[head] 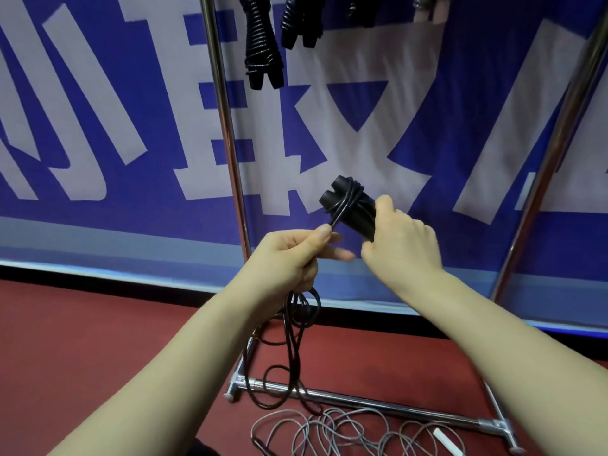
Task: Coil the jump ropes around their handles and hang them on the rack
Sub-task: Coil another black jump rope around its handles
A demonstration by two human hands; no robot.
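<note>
At mid-frame, the paired black handles [348, 205] carry a few turns of black cord [339, 210], and the right hand [403, 245] curls its fingers round them. Just lower left, the left hand [289, 258] pinches the cord between thumb and forefinger. Slack drops to the red floor [98, 340], crossing the rack's base bar [378, 404]. Open room lies between the rack posts [227, 126]. Coiled ropes [263, 44] hang at the top edge, and a grey rope [345, 429] sprawls at the bottom edge.
</note>
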